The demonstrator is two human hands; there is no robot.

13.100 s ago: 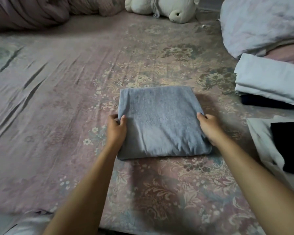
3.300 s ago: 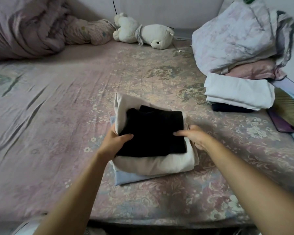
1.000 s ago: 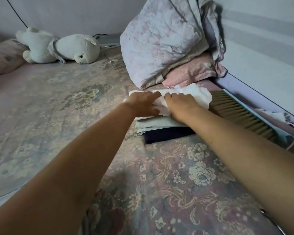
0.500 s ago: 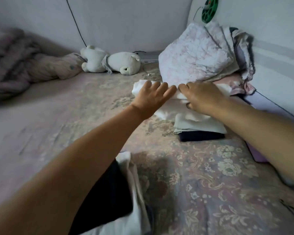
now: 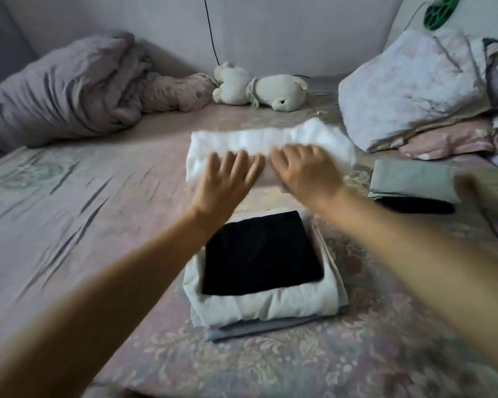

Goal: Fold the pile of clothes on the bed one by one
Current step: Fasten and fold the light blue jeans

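We have the folded white garment [image 5: 268, 150] up off the bed [image 5: 69, 214], carried between both hands just beyond the finished stack [image 5: 263, 275], which has a black piece [image 5: 260, 252] on top of a cream one and a grey one at the bottom. Our left hand [image 5: 224, 185] lies against the near face with its fingers spread and nearly straight, and our right hand [image 5: 306, 172] lies on it with fingers lightly bent; the picture is blurred with motion, so we cannot tell whether any thumb is tucked under the cloth. That is our worry: with flat palms and no clear pinch, the soft bundle can sag at its far ends and unroll, undoing the folds. If we lower it off-centre, it may overhang the stack and tip the black piece askew. A second small stack, green over dark [image 5: 413, 186], sits well to the right, near the pillows [image 5: 414, 81], and our right forearm could brush it.
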